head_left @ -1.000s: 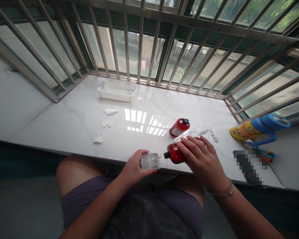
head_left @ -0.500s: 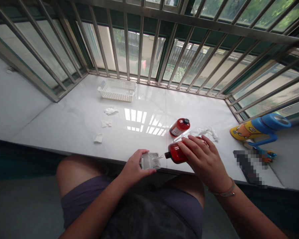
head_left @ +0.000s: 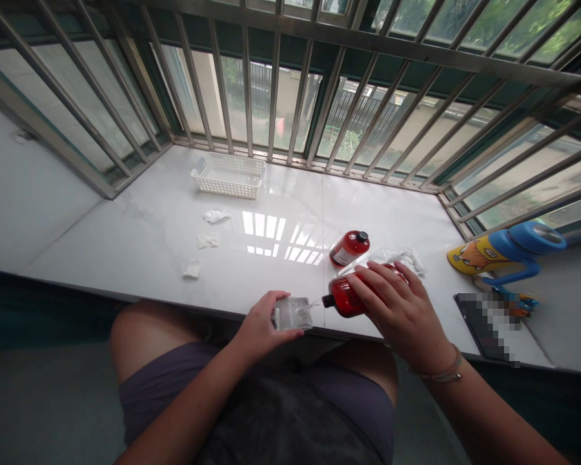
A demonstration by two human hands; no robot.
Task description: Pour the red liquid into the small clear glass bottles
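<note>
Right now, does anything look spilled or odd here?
No spill is visible: liquid streams from the tilted red bottle into the clear container. Only the black phone-like slab looks odd, partly hidden by square pixel blocks.

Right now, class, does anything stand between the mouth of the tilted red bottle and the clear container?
Nothing visible does: only a thin stream of liquid spans the gap from the tilted red bottle in the right hand to the clear container in the left hand. The capped red bottle is beyond that path, out of the way.

Metal bars (head_left: 274,97) cross the windows (head_left: 260,132) above a glossy white counter (head_left: 140,226), with what looks like a fence (head_left: 260,84) outside.
</note>
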